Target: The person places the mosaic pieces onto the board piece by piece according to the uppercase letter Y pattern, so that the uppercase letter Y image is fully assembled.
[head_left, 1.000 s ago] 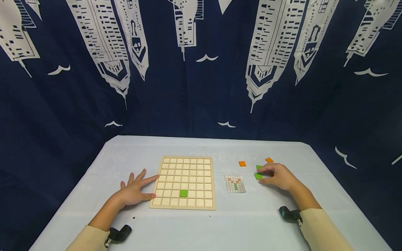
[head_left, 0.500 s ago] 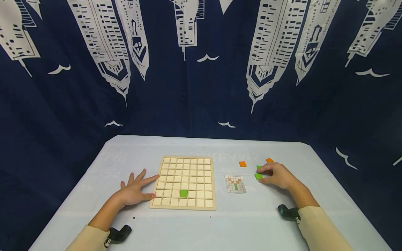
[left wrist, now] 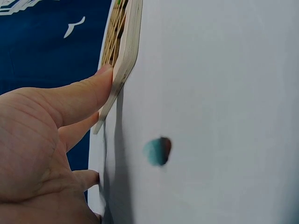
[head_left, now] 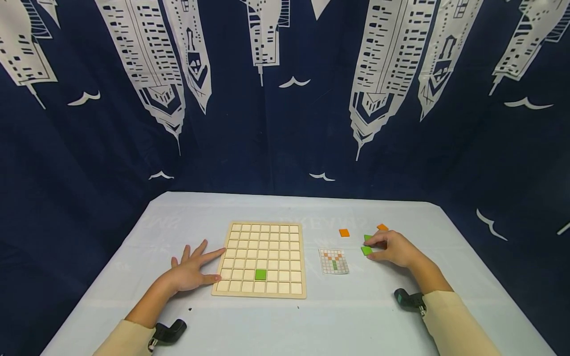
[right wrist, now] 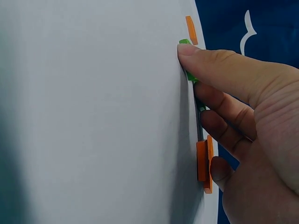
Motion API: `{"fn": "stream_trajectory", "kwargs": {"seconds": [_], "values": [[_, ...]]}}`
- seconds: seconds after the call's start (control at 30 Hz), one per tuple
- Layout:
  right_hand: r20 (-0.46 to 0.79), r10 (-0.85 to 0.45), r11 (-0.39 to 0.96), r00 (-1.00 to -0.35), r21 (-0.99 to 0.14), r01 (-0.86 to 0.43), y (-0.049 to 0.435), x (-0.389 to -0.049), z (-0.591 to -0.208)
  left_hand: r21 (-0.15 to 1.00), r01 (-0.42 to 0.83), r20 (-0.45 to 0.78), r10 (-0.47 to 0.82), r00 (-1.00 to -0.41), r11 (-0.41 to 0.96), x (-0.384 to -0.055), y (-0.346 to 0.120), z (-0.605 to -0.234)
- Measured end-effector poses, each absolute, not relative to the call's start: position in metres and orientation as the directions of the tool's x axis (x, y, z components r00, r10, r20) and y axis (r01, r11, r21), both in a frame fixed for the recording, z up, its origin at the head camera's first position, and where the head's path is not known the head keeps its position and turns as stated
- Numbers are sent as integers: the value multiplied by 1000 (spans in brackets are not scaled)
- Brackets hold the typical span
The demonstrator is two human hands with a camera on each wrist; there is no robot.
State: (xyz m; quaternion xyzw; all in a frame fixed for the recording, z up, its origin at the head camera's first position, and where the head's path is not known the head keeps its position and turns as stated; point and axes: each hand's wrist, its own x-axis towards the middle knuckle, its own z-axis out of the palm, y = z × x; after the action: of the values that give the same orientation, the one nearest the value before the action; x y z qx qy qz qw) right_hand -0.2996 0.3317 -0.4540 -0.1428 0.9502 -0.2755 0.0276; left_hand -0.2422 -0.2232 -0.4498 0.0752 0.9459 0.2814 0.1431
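Observation:
Spread out at the left edge of the wooden grid board [head_left: 259,295], my left hand [head_left: 189,272] touches the frame with thumb and index finger. One green square tile [head_left: 260,274] sits in a cell of the board's second row from the front. Over on the right, my right hand [head_left: 394,251] holds a second green tile [head_left: 366,251] between thumb and curled fingers, at table level. Just beyond it lies another green tile [head_left: 367,238], partly hidden by the index finger. In the right wrist view the thumb covers much of the held green tile [right wrist: 190,76].
A small printed pattern card [head_left: 334,261] lies between the board and my right hand. One orange tile [head_left: 344,233] is behind the card; another orange tile [head_left: 382,227] shows behind my right hand. Orange tiles [right wrist: 202,161] stand near my fingers in the right wrist view.
Both hands keep practically the same pose. My right forearm and sleeve have shifted very slightly to the left; the tiles and board show no clear movement.

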Motion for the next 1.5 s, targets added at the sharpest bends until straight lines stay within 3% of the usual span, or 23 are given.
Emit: {"fn": "stream_trajectory", "kwargs": {"seconds": [1.5], "values": [[40,-237,829,-971,-512,-224,329,-291,-452,544,73,-217,224,-950,836,-241,-222,-448]]}}
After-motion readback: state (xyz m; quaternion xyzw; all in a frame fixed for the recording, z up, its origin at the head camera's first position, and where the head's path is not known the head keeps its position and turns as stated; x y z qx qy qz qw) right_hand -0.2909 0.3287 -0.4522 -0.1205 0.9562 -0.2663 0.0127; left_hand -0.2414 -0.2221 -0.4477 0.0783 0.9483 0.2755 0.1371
